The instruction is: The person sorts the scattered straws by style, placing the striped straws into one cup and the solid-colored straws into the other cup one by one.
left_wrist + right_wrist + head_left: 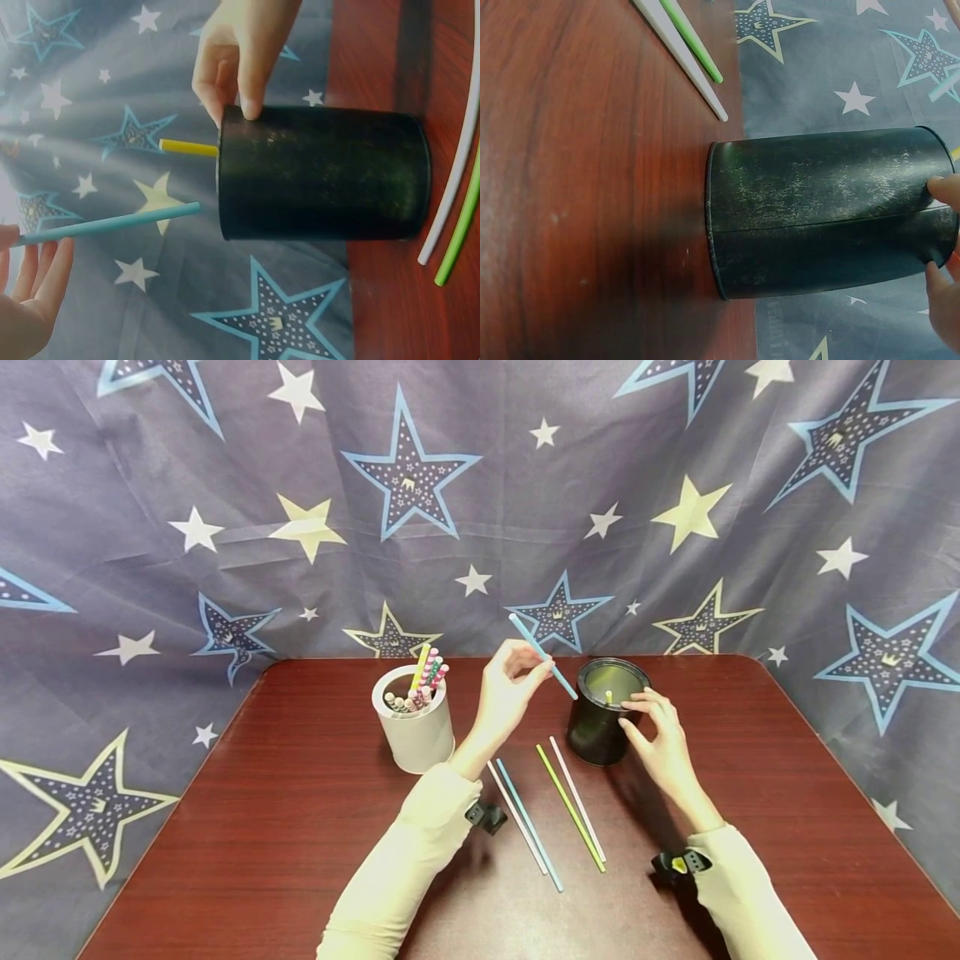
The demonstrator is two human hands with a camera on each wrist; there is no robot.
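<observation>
My left hand (504,689) pinches a light blue straw (565,682) between thumb and fingers, raised above the table and slanting down to the right. Its lower end points at the mouth of a black cylindrical can (588,735), just outside the rim in the left wrist view. A yellow straw (187,147) stands in that can and pokes past the rim. At the can's right side, my right hand (663,743) holds the upper edge, thumb against the outer wall and fingers at the rim. The can stands upright on the table.
A white cup (420,745) with several patterned straws stands left of my left hand. On the table (262,852) in front lie a pink straw (517,818), another blue straw (531,827), a green straw (572,810) and a pale pink straw (577,800). A star-patterned cloth (480,543) hangs behind.
</observation>
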